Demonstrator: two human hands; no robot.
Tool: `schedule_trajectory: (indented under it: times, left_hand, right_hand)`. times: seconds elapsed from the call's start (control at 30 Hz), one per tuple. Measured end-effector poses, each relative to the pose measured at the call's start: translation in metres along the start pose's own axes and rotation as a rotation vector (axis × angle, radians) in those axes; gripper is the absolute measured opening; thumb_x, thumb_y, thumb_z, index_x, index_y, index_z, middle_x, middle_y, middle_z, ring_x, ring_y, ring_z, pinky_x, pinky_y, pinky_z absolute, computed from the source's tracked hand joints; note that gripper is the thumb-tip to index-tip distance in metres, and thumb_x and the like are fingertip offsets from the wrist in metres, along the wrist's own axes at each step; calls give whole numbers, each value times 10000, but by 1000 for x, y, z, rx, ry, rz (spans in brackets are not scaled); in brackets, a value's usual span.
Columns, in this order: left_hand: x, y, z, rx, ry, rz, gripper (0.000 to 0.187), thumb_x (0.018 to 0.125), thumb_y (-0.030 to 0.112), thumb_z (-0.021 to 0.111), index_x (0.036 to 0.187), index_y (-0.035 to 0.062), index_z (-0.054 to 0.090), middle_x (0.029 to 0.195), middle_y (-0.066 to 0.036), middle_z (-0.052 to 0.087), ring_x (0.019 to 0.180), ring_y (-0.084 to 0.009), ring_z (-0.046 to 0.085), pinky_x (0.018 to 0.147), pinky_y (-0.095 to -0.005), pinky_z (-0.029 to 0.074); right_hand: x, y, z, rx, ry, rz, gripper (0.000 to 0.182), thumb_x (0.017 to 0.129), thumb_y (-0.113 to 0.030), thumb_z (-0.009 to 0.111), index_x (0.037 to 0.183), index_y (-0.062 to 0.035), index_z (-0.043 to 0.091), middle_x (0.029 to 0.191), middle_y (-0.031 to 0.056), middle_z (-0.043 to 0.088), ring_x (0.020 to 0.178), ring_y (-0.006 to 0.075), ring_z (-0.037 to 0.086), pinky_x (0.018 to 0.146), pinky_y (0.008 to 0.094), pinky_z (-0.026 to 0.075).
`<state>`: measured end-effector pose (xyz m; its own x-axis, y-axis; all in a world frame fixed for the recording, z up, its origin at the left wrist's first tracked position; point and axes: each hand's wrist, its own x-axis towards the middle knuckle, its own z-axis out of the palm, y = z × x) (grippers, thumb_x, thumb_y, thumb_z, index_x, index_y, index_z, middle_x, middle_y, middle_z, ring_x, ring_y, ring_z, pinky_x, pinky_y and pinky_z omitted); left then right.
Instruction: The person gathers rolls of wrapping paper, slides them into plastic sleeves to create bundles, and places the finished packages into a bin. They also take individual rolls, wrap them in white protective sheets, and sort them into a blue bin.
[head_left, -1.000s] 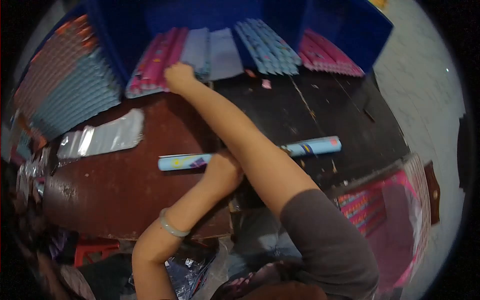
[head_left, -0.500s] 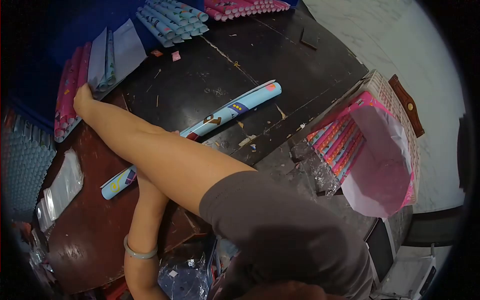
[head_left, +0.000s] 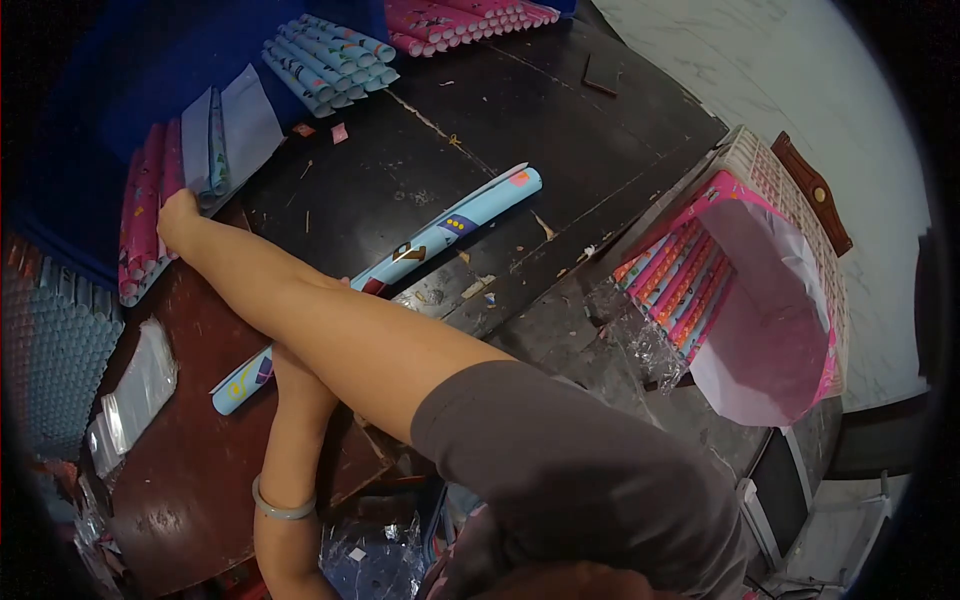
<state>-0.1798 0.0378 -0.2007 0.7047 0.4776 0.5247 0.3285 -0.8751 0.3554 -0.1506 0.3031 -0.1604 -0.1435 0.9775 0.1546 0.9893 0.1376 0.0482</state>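
A light blue roll of printed paper (head_left: 425, 248) lies slantwise across the table. My left hand (head_left: 302, 378), on the arm with the bangle, is closed around it; my right forearm crosses above and hides most of that hand, though fingertips show past the roll's far side. Stretched out to the far left, my right hand (head_left: 180, 220) is bunched at the lower edge of a white-backed sheet (head_left: 248, 125), beside several pink rolls (head_left: 145, 215). Its fingers are mostly hidden. A narrow blue curled roll (head_left: 218, 150) rests on the sheet.
Stacked blue rolls (head_left: 325, 65) and pink rolls (head_left: 465, 22) stand at the back. A pink-lined basket (head_left: 765, 320) holds patterned rolls at right. Clear plastic sleeves (head_left: 140, 390) lie at left beside many upright blue rolls (head_left: 55, 345). Paper scraps dot the dark table (head_left: 590, 150).
The view has shifted slightly, so the whole scene sits a little differently. Both hands keep nearly the same places, the left at the blue roll and the right by the pink rolls.
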Motion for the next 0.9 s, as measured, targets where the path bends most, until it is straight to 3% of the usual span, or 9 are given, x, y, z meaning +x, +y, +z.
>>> schedule_trajectory:
  times: [0.2,0.4,0.47,0.57,0.6,0.63,0.7,0.73,0.9]
  left_hand:
    - [-11,-35,10,71,-63,48,153,756,28,645,900,-1,607,881,-160,641,810,-341,612,692,-433,487]
    - [6,-12,3,59,-18,89,282,734,-18,666,1013,12,634,988,-156,659,886,-333,635,746,-391,513]
    - [7,-13,4,62,-3,114,324,730,-28,667,1049,17,632,1025,-154,657,912,-328,637,766,-383,516]
    - [7,-12,7,64,-2,127,378,722,-42,667,1092,24,629,1069,-151,654,945,-322,640,791,-376,521]
    - [7,-13,4,70,-4,120,390,718,-47,667,1099,27,628,1076,-151,653,950,-320,640,796,-376,523]
    - [9,-9,1,28,-9,110,394,709,-40,669,1095,23,626,1070,-153,653,954,-320,638,800,-374,521]
    - [9,-12,3,-9,9,141,382,704,-33,665,1081,10,623,1062,-155,653,961,-322,633,805,-379,518]
    - [9,-10,1,-36,10,128,371,702,-29,660,1070,-5,618,1051,-158,653,965,-324,629,808,-384,516]
    - [3,-19,10,-46,75,151,362,715,14,673,1072,-7,620,1020,-149,660,942,-316,634,797,-383,519]
  right_hand:
    - [-23,28,-8,128,192,-8,280,845,-241,571,1095,-193,687,1117,15,671,1039,233,636,772,391,508]
    - [-78,75,-27,572,401,59,235,829,-191,549,1006,-172,702,1054,105,678,958,311,648,812,425,512]
    - [-100,102,-29,909,526,-39,225,831,-171,531,973,-152,705,968,139,686,937,318,647,825,411,505]
    - [-146,140,-37,1074,665,-135,297,821,-109,494,1018,-156,711,936,172,680,866,312,663,769,374,505]
    - [-165,153,-45,997,617,-129,360,802,-57,451,1036,-146,710,868,137,697,730,261,653,677,356,500]
    - [-183,164,-51,1129,501,-71,287,845,-94,488,991,-145,729,885,124,700,770,247,649,691,345,491]
    - [-237,187,-75,1436,288,-105,448,790,-8,370,1083,-118,690,648,16,559,503,84,418,448,237,314]
    - [-252,201,-75,1555,240,-86,460,796,0,359,1131,-99,659,690,0,563,498,56,365,451,201,264]
    - [-328,280,-63,1710,-16,-95,294,908,-69,455,1182,-30,555,664,-7,439,501,49,321,449,211,218]
